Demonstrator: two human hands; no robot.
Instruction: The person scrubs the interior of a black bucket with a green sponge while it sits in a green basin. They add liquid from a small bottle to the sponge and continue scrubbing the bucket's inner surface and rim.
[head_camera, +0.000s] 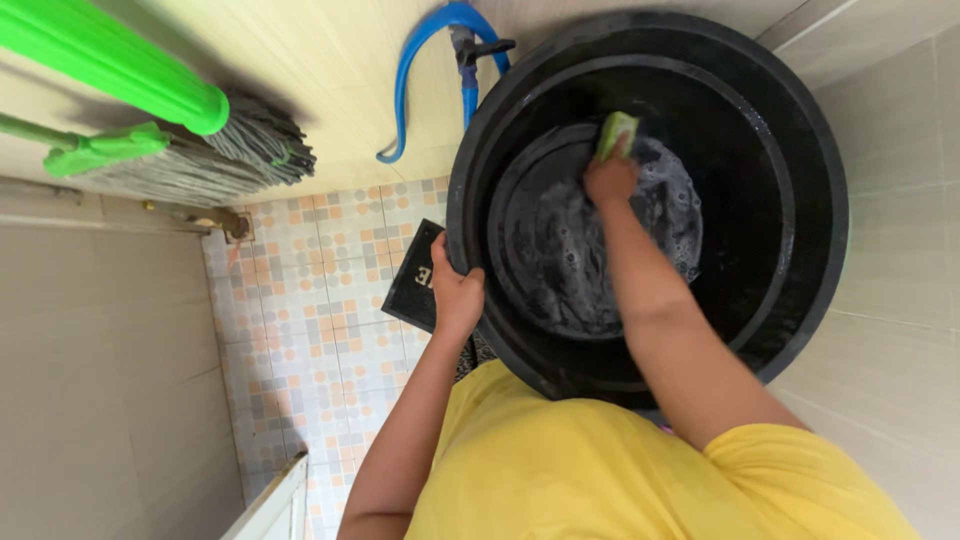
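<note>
Against the right-hand tiled wall (890, 230): big black tub (800, 150), tipped toward the camera, rim close to that wall, open patterned floor (320, 330) on its left. Soapy water pools in the tub bottom. Left hand (456, 295) clamps the near-left rim, fingers curled over the edge. Right hand (610, 180) is deep inside, fingers closed on a green sponge (617, 130) pressed to the wet bottom; sponge sticks out past the fingertips. Mops (200, 140) and blue hose (430, 60) sit well apart.

Floor (330, 330) of small mosaic tiles in orange, grey, white. Big black tub (800, 300) stands on it, black mat (415, 280) beside, partly under the tub. Blue hose (405, 90) near the wall.
</note>
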